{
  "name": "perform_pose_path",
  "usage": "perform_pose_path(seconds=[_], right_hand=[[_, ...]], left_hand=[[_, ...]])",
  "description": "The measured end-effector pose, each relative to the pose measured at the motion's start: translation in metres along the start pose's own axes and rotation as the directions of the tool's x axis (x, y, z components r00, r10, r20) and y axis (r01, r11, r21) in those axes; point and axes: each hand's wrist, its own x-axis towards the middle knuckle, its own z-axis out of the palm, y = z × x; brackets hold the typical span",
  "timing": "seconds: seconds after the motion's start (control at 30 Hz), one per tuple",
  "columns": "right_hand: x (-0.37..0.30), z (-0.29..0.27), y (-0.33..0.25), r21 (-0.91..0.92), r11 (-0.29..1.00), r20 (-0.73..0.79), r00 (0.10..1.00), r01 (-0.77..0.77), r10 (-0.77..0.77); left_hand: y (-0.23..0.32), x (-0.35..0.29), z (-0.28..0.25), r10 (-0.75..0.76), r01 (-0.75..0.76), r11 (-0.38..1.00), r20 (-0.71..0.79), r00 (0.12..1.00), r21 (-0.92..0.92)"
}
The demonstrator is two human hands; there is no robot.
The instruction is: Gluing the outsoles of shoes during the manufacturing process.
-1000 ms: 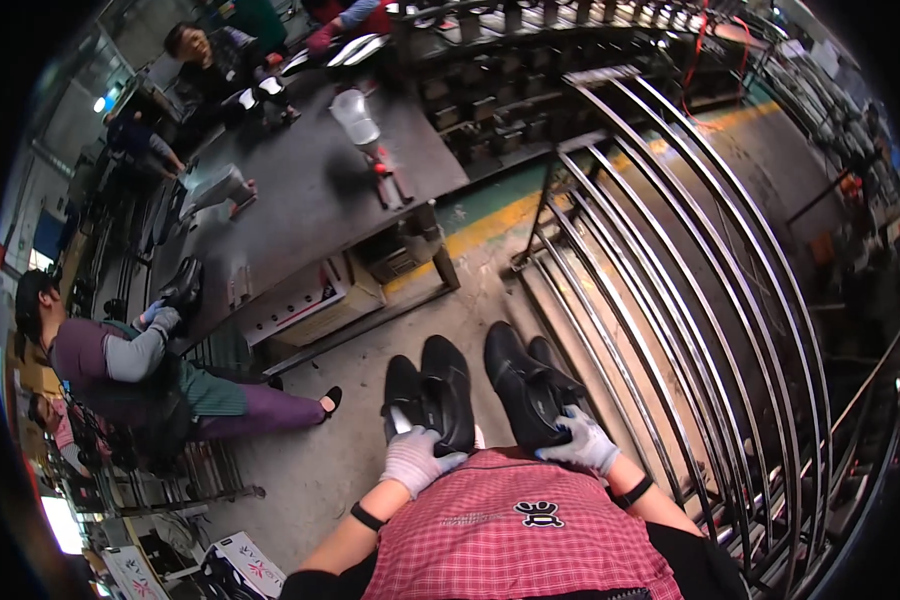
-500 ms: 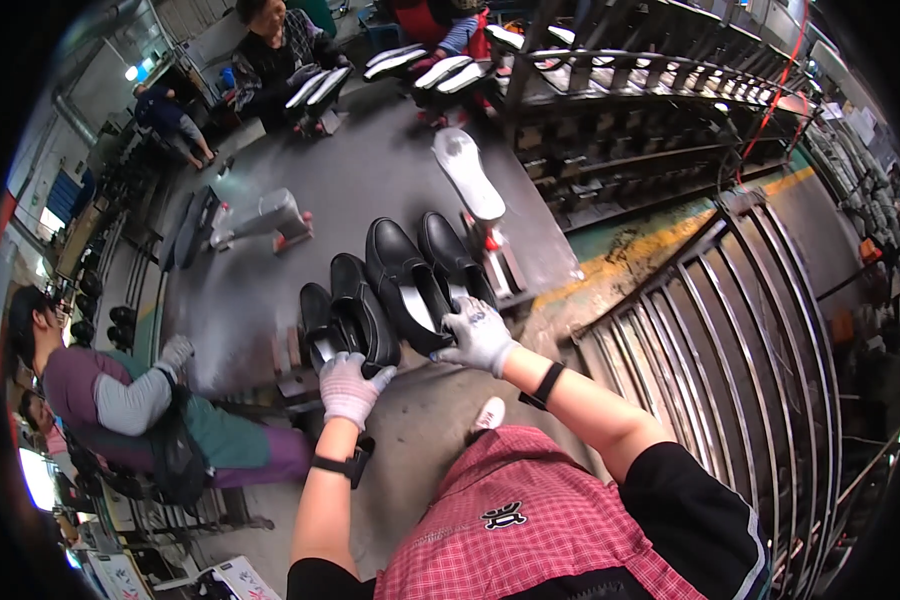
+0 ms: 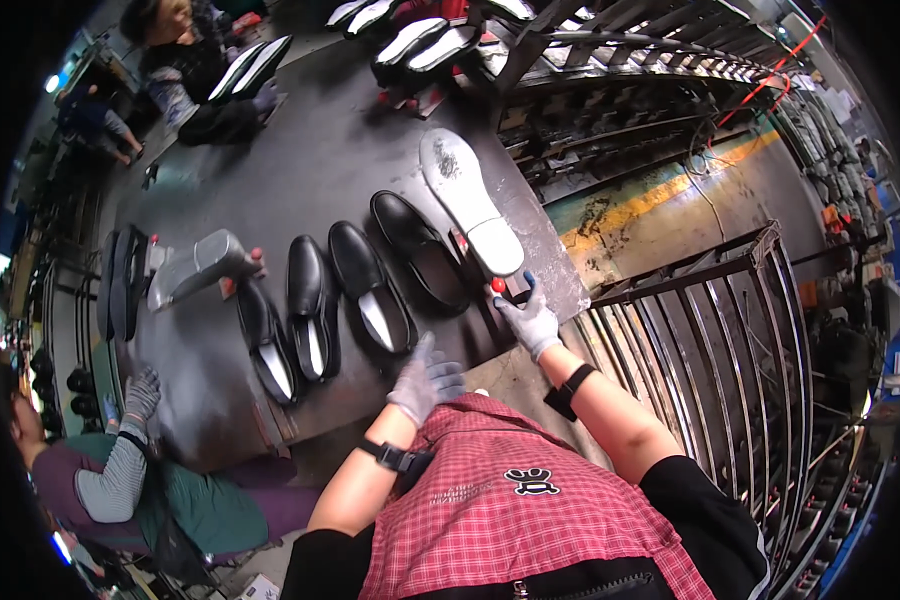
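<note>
Several black slip-on shoes stand in a row at the table's near edge: a leftmost shoe point(image 3: 262, 345), a second shoe point(image 3: 311, 290), a third shoe point(image 3: 360, 270) and a rightmost shoe point(image 3: 410, 235). Pale insoles show inside three of them. My left hand point(image 3: 427, 382), gloved, is off the shoes with its fingers spread and nothing in it. To the right lies a white sole-shaped form point(image 3: 467, 190) with a red knob point(image 3: 498, 286) at its near end. My gloved right hand point(image 3: 532, 320) is open beside that knob, thumb and forefinger apart; contact is unclear.
A grey shoe last point(image 3: 200, 270) and dark upright soles point(image 3: 122, 280) sit on the table's point(image 3: 340, 130) left side. Co-workers are at the left and far edge, near more shoes with white soles point(image 3: 425, 45). A metal rack point(image 3: 710, 350) stands at right.
Both hands have let go of the black shoes, which now stand farther left, spread apart. My left hand has drawn back, and my right hand has moved to the white form's red knob.
</note>
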Motion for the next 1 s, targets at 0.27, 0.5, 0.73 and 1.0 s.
perform_pose_path(seconds=[0.27,0.5,0.73,1.0], right_hand=[[0.031,0.048,0.02,-0.057,0.998,0.291,0.957,0.018,-0.001],[0.051,0.034,0.0,-0.339,0.924,0.136,0.981,0.176,-0.137],[0.03,-0.021,-0.042,-0.295,0.86,0.129,0.909,0.416,-0.396],[0.147,-0.053,-0.267,-0.551,0.564,0.503,0.784,0.615,-0.364]], left_hand=[[0.037,0.108,0.053,-0.229,0.225,0.973,-0.075,0.97,-0.059],[0.08,0.074,0.056,0.047,-0.051,0.984,-0.027,0.999,-0.173],[0.201,0.001,0.061,0.603,-0.517,0.773,-0.173,0.778,0.369],[0.301,-0.003,0.093,0.919,-0.202,-0.144,0.207,0.336,0.969]])
